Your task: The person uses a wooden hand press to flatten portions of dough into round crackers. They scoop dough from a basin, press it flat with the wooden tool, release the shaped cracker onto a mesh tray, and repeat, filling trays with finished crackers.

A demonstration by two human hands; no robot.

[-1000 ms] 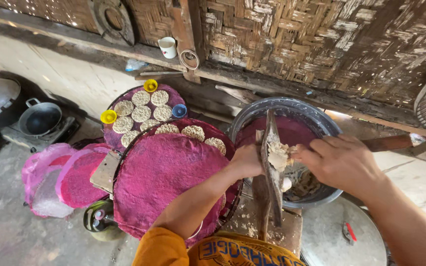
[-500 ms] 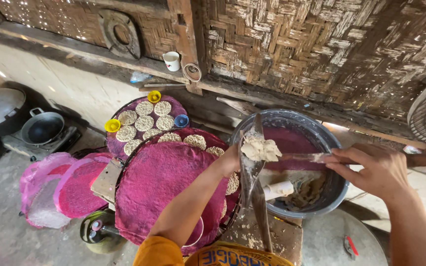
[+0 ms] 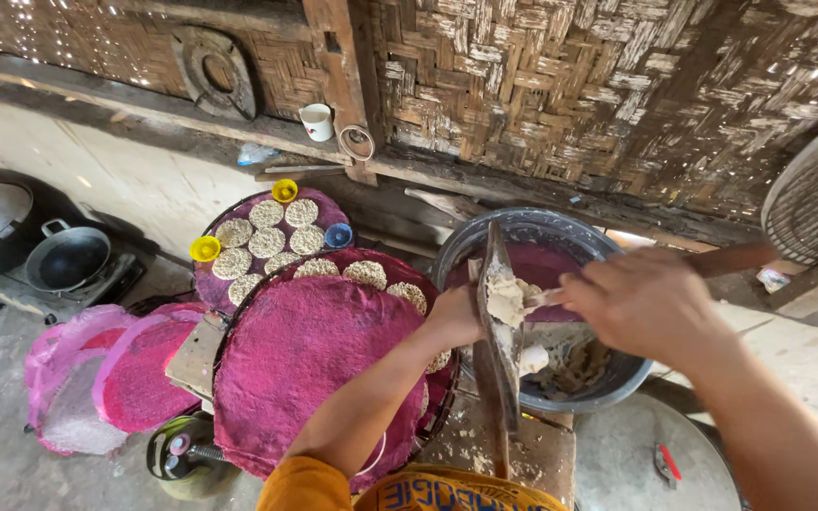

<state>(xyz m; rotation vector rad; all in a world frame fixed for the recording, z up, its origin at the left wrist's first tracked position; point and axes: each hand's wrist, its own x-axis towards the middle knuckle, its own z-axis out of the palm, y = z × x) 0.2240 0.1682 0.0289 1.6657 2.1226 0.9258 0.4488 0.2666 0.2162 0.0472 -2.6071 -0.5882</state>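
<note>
My left hand (image 3: 454,318) grips a long, narrow wooden paddle (image 3: 498,374) that stands on edge over the bowl's near rim. A lump of pale dough (image 3: 505,301) sits on the paddle's upper part. My right hand (image 3: 638,305) is closed on a wooden-handled knife (image 3: 733,259), and the blade tip touches the dough. Under both hands stands a dark round bowl (image 3: 526,223) with a pink lining and more dough (image 3: 581,367) inside.
A round tray under pink cloth (image 3: 300,374) lies at the left with flat round cakes (image 3: 365,274) along its far edge. Behind it is a second tray of cakes (image 3: 266,242) with small yellow (image 3: 284,191) and blue cups (image 3: 337,235). A pan (image 3: 68,257) sits far left.
My right hand had pulled away to the right with the knife and has come back, so the blade is on the dough again. The paddle is held more upright.
</note>
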